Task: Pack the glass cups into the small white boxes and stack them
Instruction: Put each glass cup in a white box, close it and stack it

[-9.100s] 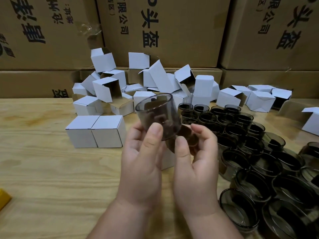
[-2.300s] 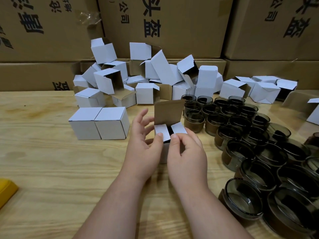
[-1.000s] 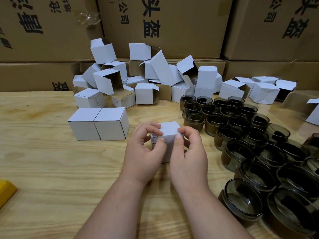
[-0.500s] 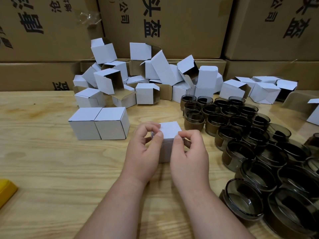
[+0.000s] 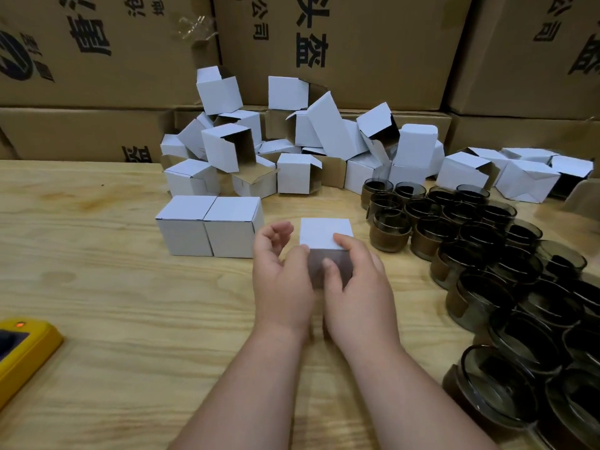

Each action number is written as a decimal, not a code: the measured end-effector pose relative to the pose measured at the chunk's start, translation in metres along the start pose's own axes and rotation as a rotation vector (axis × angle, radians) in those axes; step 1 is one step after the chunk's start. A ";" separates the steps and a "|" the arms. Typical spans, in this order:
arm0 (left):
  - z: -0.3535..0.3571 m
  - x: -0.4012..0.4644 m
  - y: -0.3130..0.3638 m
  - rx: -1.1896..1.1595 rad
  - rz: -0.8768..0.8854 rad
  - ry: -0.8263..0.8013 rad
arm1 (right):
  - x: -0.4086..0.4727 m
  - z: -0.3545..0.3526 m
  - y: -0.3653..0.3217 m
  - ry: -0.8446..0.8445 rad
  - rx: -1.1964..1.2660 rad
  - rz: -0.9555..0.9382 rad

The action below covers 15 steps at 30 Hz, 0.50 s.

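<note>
Box (image 5: 325,233) (closed), right hand (image 5: 358,287) gripping, 2 stacked boxes (image 5: 209,225) nearby

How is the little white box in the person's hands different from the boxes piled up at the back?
The held box is closed and upright, with the right hand gripping it; the piled boxes lie tumbled, untouched, many with flaps open and brown insides showing. The held box stands alone near the closed pair. Both kinds are small, white and similar in size.

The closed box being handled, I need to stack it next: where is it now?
In the head view the closed box sits mid-table, gripped by the right hand, between the two packed boxes and the glass cups.
</note>
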State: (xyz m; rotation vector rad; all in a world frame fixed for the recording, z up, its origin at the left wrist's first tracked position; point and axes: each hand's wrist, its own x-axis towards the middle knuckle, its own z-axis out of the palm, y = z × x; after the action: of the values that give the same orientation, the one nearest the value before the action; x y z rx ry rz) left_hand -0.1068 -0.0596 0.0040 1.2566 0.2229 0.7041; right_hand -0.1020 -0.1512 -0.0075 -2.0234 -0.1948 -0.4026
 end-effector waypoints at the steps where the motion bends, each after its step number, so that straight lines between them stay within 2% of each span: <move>1: -0.001 -0.001 0.000 0.009 0.044 0.052 | 0.004 0.005 -0.001 0.002 -0.014 0.007; 4: -0.001 -0.002 0.004 -0.004 0.081 0.133 | 0.020 0.022 -0.007 -0.008 -0.039 0.016; 7: -0.002 0.001 0.008 -0.140 -0.022 0.194 | 0.036 0.041 -0.011 -0.024 -0.051 0.015; 10: -0.004 0.011 0.009 -0.251 -0.119 0.338 | 0.046 0.055 -0.011 -0.024 -0.073 -0.004; 15: -0.003 0.020 0.006 -0.292 -0.144 0.442 | 0.055 0.068 -0.009 -0.053 -0.105 -0.039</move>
State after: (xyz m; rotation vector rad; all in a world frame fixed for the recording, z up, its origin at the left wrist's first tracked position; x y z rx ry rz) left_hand -0.0952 -0.0444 0.0130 0.7881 0.5475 0.8503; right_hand -0.0406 -0.0891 -0.0087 -2.1380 -0.2514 -0.3911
